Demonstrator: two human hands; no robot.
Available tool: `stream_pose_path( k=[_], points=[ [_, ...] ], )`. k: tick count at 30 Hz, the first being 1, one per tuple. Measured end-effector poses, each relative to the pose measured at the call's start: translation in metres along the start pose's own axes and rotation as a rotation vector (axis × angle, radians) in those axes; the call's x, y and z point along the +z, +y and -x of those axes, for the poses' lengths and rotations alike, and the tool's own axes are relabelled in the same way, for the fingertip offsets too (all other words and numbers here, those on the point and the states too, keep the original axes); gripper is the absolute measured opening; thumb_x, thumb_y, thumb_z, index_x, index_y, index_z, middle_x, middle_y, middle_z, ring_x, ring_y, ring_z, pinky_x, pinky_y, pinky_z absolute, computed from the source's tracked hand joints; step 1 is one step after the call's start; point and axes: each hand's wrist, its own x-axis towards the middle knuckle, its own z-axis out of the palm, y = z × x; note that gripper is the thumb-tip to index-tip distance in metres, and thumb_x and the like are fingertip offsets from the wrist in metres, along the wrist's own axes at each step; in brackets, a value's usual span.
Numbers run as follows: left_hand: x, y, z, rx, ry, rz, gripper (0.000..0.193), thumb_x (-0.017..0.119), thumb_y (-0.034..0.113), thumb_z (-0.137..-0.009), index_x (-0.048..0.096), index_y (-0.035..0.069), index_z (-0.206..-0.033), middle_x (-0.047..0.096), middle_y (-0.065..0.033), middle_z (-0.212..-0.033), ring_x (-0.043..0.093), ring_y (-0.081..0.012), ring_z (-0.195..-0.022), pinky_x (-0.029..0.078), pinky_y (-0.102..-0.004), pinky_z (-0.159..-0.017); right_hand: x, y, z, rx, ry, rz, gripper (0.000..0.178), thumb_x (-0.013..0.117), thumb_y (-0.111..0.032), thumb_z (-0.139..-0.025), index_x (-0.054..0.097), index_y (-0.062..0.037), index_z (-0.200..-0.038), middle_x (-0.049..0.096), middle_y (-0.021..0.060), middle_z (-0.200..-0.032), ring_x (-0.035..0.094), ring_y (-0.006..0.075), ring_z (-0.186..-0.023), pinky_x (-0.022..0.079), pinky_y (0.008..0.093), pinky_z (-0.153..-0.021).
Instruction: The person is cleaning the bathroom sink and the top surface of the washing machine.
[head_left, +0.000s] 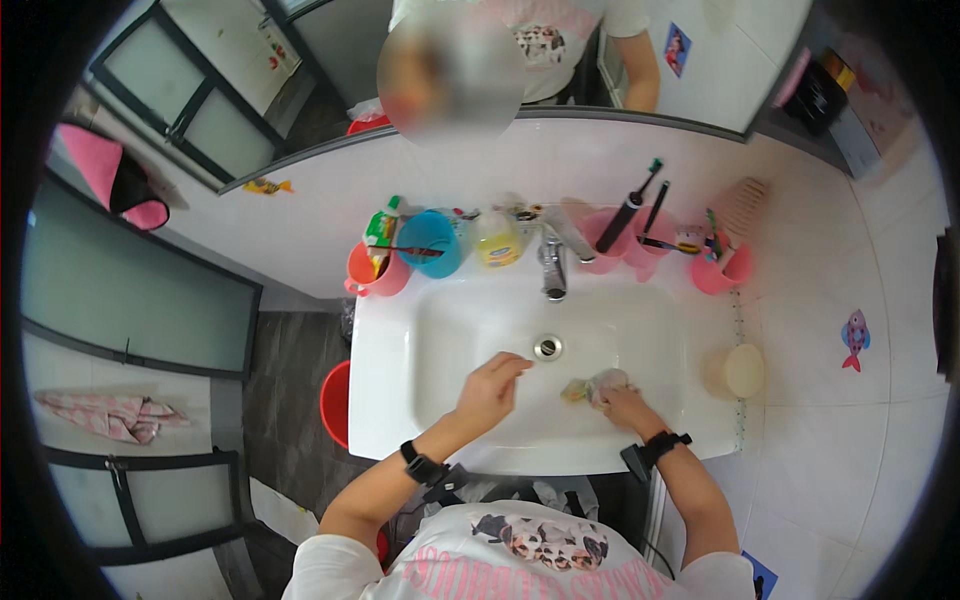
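**Right hand gripping small bundle at sink**

Bundle looks crumpled, part clear, part yellow-green, contents too small to read; sits right of and nearer the wearer than drain, within the basin outline; contact with basin surface: can't tell; right fingers closed on its right end; left hand over basin, left of drain, fingers half-curled, can't tell if they pinch; faucet beyond drain; blue cup on back ledge.

Bright, diffuse light; dark, bowed edges.
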Motion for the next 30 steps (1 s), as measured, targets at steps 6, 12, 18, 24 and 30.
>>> stream_pose_path(
  k=[6, 12, 18, 24, 30],
  points=[
    [-0.086, -0.031, 0.065, -0.194, 0.324, -0.055, 0.025, 0.046, -0.013, -0.075, 0.058, 0.000, -0.093, 0.058, -0.0135, -0.087, 0.062, -0.0224, -0.071, 0.049, -0.0283, -0.060, -0.031, -0.055, -0.085, 0.308, -0.290, -0.869, 0.011, 0.058, -0.017, -0.077, 0.054, -0.0074, -0.080, 0.056, 0.0041, -0.069, 0.054, 0.0157, -0.061, 0.044, 0.0299, -0.056],
    [-0.132, -0.057, 0.122, -0.412, 0.494, -0.062, 0.022, 0.045, -0.011, -0.079, 0.059, -0.001, -0.092, 0.058, -0.0132, -0.085, 0.061, -0.0208, -0.071, 0.049, -0.0263, -0.060, -0.146, -0.093, -0.142, 0.524, 0.403, -1.308, 0.006, 0.052, -0.010, -0.084, 0.050, -0.0069, -0.088, 0.048, -0.0009, -0.066, 0.046, 0.0069, -0.052, 0.038, 0.0213, -0.043],
    [-0.148, -0.068, 0.128, -0.299, 0.460, -0.058, 0.022, 0.045, -0.011, -0.078, 0.058, -0.001, -0.092, 0.058, -0.0138, -0.084, 0.060, -0.0216, -0.070, 0.048, -0.0276, -0.061, -0.127, -0.095, -0.197, 0.246, 0.690, -0.111, 0.013, 0.048, -0.012, -0.085, 0.054, -0.0012, -0.089, 0.053, 0.0134, -0.075, 0.055, 0.0259, -0.066, 0.043, 0.0344, -0.058],
    [-0.168, -0.085, 0.150, -0.336, 0.500, -0.056, 0.022, 0.046, -0.011, -0.077, 0.058, -0.001, -0.091, 0.058, -0.0143, -0.085, 0.060, -0.0223, -0.071, 0.047, -0.0287, -0.061, -0.095, -0.132, -0.144, 0.266, 0.465, -0.344, 0.011, 0.048, -0.010, -0.085, 0.055, -0.0015, -0.087, 0.054, 0.0147, -0.081, 0.055, 0.0269, -0.069, 0.044, 0.0332, -0.061],
    [-0.175, -0.087, 0.157, -0.333, 0.507, -0.065, 0.022, 0.046, -0.011, -0.077, 0.059, 0.000, -0.091, 0.058, -0.0137, -0.086, 0.059, -0.0226, -0.072, 0.047, -0.0299, -0.061, -0.132, -0.043, -0.159, 0.757, 0.577, -1.095, 0.013, 0.048, -0.008, -0.082, 0.054, -0.0017, -0.091, 0.055, 0.0053, -0.080, 0.051, 0.0118, -0.062, 0.041, 0.0232, -0.055]
  ],
)
